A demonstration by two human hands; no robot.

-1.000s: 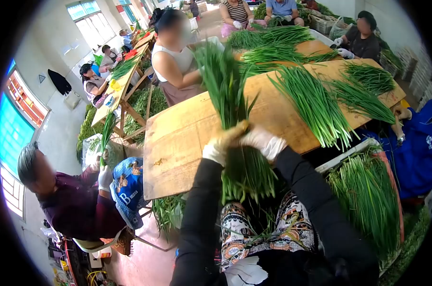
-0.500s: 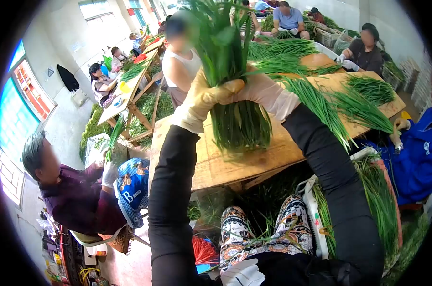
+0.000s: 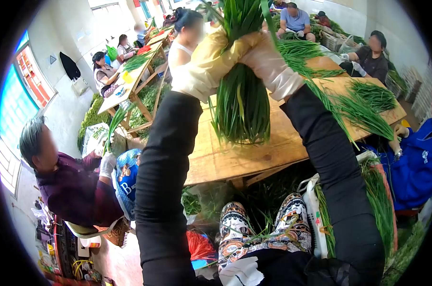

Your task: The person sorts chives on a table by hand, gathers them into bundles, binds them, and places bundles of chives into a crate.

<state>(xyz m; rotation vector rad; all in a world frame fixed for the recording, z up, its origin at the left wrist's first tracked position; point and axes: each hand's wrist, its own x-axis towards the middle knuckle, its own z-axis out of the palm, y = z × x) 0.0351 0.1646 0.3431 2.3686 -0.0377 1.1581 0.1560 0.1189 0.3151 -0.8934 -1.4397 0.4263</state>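
Both gloved hands grip one thick bunch of long green leaves (image 3: 243,102), held upright above the near part of the wooden table (image 3: 216,159). My left hand (image 3: 213,59), in a yellowish glove, wraps round the bunch from the left. From the right, my right hand (image 3: 266,57), in a whitish glove, closes round it. Some leaves stick up above the hands, and the rest hang below them. More green stalks (image 3: 368,117) lie on the table to the right.
A white crate (image 3: 316,224) with greens stands right of my knees. Red strands (image 3: 199,245) lie low left of my legs. A person in dark purple (image 3: 77,190) sits at the left, holding stalks. Other people sit round the tables behind.
Both hands have risen with the bunch, from near the table's front edge to high over it. Since the last earlier frame they are slightly higher still.
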